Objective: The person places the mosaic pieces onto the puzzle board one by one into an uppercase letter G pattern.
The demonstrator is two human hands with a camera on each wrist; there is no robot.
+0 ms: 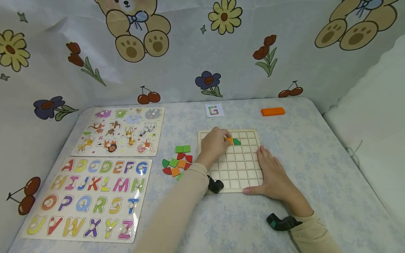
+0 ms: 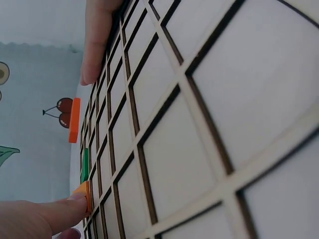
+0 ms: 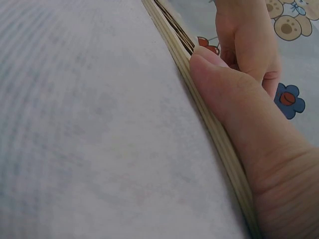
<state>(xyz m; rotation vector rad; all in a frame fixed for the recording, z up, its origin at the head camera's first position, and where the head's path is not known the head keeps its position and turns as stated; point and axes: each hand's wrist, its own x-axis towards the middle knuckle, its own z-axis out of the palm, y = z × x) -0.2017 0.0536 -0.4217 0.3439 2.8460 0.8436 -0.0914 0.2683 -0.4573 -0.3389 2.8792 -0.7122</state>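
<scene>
A wooden grid board [image 1: 235, 175] lies on the table with a green quarter-circle tile [image 1: 237, 142] in one of its upper cells. Just left of that tile, my left hand [image 1: 215, 144] holds an orange square tile [image 1: 229, 141] by its fingertips at the board. The left wrist view shows a fingertip on this orange tile [image 2: 82, 193], close beside the green tile [image 2: 84, 165]. My right hand [image 1: 273, 175] rests around the board's lower right corner, fingers straight along the right side. Its thumb [image 3: 214, 84] presses against the near edge in the right wrist view.
Loose red, green and orange tiles [image 1: 173, 162] lie left of the board. Farther left are an alphabet puzzle [image 1: 143, 195] and an animal puzzle [image 1: 105, 117]. Behind the board are a small pattern card [image 1: 214, 110] and an orange bar [image 1: 272, 111].
</scene>
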